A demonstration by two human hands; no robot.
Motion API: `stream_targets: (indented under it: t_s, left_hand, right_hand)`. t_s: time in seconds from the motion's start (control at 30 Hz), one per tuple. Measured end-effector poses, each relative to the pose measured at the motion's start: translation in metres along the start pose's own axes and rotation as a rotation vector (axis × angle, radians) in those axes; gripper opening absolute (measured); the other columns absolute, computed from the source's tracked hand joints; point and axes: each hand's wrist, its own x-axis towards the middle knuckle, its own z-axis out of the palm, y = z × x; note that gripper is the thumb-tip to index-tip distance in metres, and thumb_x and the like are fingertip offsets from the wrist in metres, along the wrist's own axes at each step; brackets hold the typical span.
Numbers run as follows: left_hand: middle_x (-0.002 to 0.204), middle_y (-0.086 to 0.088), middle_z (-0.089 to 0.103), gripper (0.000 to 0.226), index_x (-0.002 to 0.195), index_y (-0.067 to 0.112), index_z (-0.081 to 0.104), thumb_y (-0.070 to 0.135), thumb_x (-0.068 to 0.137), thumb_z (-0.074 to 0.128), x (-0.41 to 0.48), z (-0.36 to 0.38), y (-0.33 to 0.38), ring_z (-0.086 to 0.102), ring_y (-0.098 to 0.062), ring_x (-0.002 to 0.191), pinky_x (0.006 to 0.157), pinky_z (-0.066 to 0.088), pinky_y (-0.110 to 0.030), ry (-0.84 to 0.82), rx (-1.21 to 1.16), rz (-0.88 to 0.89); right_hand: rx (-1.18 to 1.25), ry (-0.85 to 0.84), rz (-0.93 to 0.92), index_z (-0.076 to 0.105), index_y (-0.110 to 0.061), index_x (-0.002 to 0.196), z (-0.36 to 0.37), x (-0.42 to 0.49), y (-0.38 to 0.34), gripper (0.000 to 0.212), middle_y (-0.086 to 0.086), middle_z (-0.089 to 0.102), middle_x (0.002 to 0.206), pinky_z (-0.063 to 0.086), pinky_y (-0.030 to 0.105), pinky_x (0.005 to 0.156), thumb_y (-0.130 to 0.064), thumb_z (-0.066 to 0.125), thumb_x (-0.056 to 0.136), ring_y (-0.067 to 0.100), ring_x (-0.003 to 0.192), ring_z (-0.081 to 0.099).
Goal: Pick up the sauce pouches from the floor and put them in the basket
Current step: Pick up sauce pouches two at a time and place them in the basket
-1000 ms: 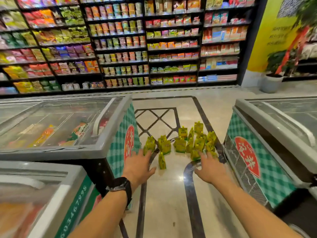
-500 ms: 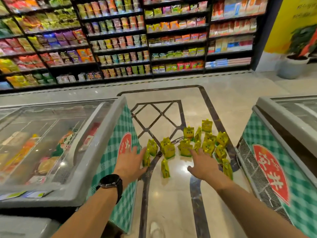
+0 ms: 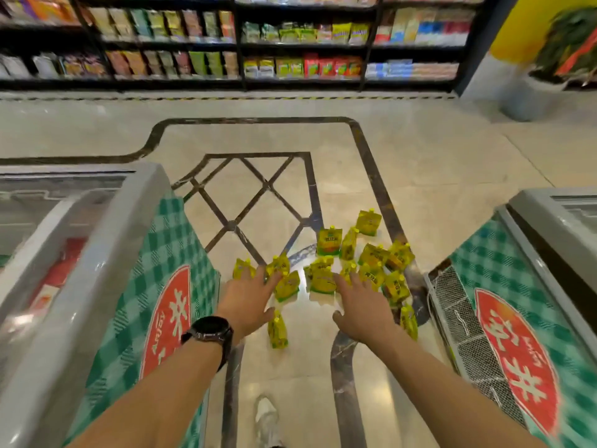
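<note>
**Head view: spilled pouches, both hands empty**

Item 1. Yellow-green spouted plastic sauce pouches: scattered on the glossy beige tiled floor, just right of the green-checked chest freezer. Most stood in a loose cluster. One lone pouch stood apart, nearest the person.

Item 2. Left hand and right hand: both were spread with fingers straight and gripped nothing. They were extended over the cluster's near edge, judged a two-handed reach to gather several at once. Contact with any pouch could not be told.

Item 3. Basket: not in view.

Item 4. Surroundings: a second checked freezer with a wire grille stood further right, beyond the pouches. The rightmost pouches lay close to it, which likely cramped access. A black wristwatch was on the left wrist. Stocked dark shelves stood well beyond the first freezer.
</note>
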Motion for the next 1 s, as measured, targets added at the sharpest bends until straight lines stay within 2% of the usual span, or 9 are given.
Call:
stream_targets:
  t_s: [0.17, 0.33, 0.47, 0.53, 0.6, 0.67, 0.8, 0.9, 1.0]
  left_hand:
    - [0.146, -0.008, 0.036, 0.07, 0.154, 0.031, 0.016, 0.049, 0.094, 0.047, 0.091, 0.093, -0.016, 0.049, -0.035, 0.123, 0.075, 0.053, -0.041, -0.072, -0.073, -0.008]
    - [0.159, -0.01, 0.022, 0.083, 0.157, 0.035, 0.003, 0.028, 0.091, 0.053, 0.195, 0.279, -0.008, 0.045, -0.035, 0.129, 0.078, 0.05, -0.038, -0.196, -0.051, -0.024]
    - [0.166, -0.009, -0.002, 0.097, 0.156, 0.04, -0.009, 0.001, 0.091, 0.051, 0.266, 0.422, -0.004, 0.017, -0.038, 0.149, 0.097, 0.046, -0.046, -0.278, 0.036, 0.058]
    - [0.167, -0.006, -0.006, 0.093, 0.157, 0.041, 0.002, -0.001, 0.091, 0.053, 0.3, 0.471, -0.005, 0.01, -0.034, 0.152, 0.109, 0.036, -0.048, -0.273, 0.059, 0.156]
    - [0.165, -0.007, 0.011, 0.07, 0.15, 0.036, 0.035, 0.015, 0.09, 0.066, 0.328, 0.513, -0.01, 0.017, -0.029, 0.15, 0.11, 0.038, -0.045, -0.217, 0.01, 0.332]
    - [0.147, -0.005, 0.045, 0.047, 0.12, 0.029, 0.063, 0.035, 0.077, 0.081, 0.348, 0.549, -0.016, 0.04, -0.029, 0.136, 0.098, 0.049, -0.043, -0.049, -0.113, 0.532]
    - [0.114, 0.006, 0.062, 0.036, 0.097, 0.028, 0.07, 0.049, 0.069, 0.082, 0.375, 0.584, -0.016, 0.058, -0.023, 0.109, 0.079, 0.053, -0.041, 0.046, -0.274, 0.569]
    - [0.109, 0.008, 0.065, 0.037, 0.098, 0.027, 0.071, 0.052, 0.072, 0.079, 0.383, 0.578, -0.006, 0.057, -0.022, 0.109, 0.081, 0.051, -0.044, 0.061, -0.282, 0.499]
    - [0.109, 0.005, 0.067, 0.04, 0.1, 0.025, 0.07, 0.054, 0.074, 0.076, 0.377, 0.565, 0.0, 0.056, -0.024, 0.114, 0.091, 0.046, -0.044, 0.003, -0.075, 0.473]
  right_hand:
    - [0.066, -0.138, 0.001, 0.023, -0.02, 0.15, 0.091, 0.121, 0.002, 0.067, 0.012, 0.031, 0.148, 0.048, 0.045, 0.09, -0.041, 0.052, 0.093, 0.034, 0.13, 0.043]
    - [0.097, -0.251, -0.062, 0.017, -0.022, 0.154, 0.267, 0.255, -0.005, 0.072, 0.011, 0.025, 0.154, 0.046, 0.044, 0.092, -0.041, 0.053, 0.095, 0.034, 0.134, 0.038]
    - [0.066, -0.283, -0.08, 0.019, -0.02, 0.153, 0.41, 0.356, 0.004, 0.071, 0.01, 0.024, 0.155, 0.044, 0.044, 0.096, -0.041, 0.054, 0.095, 0.034, 0.135, 0.037]
    - [0.054, -0.258, -0.069, 0.019, -0.02, 0.153, 0.464, 0.402, 0.015, 0.072, 0.011, 0.022, 0.157, 0.043, 0.044, 0.097, -0.041, 0.055, 0.094, 0.033, 0.136, 0.037]
    - [0.06, -0.212, -0.05, 0.018, -0.02, 0.154, 0.502, 0.446, 0.026, 0.075, 0.01, 0.018, 0.161, 0.043, 0.046, 0.099, -0.041, 0.057, 0.093, 0.033, 0.138, 0.038]
    - [0.065, -0.149, -0.053, 0.019, -0.019, 0.154, 0.526, 0.487, 0.031, 0.077, 0.012, 0.02, 0.16, 0.042, 0.045, 0.1, -0.041, 0.059, 0.092, 0.034, 0.138, 0.038]
    - [-0.034, -0.043, -0.124, 0.032, -0.011, 0.145, 0.54, 0.546, 0.033, 0.066, 0.013, 0.031, 0.149, 0.043, 0.045, 0.098, -0.042, 0.059, 0.093, 0.034, 0.131, 0.043]
    - [-0.09, -0.03, -0.143, 0.043, -0.01, 0.136, 0.533, 0.567, 0.037, 0.064, 0.014, 0.04, 0.139, 0.045, 0.046, 0.098, -0.049, 0.062, 0.089, 0.034, 0.125, 0.047]
    - [0.03, -0.053, -0.101, 0.049, -0.012, 0.135, 0.521, 0.57, 0.037, 0.069, 0.016, 0.046, 0.137, 0.049, 0.046, 0.098, -0.057, 0.063, 0.085, 0.034, 0.118, 0.055]
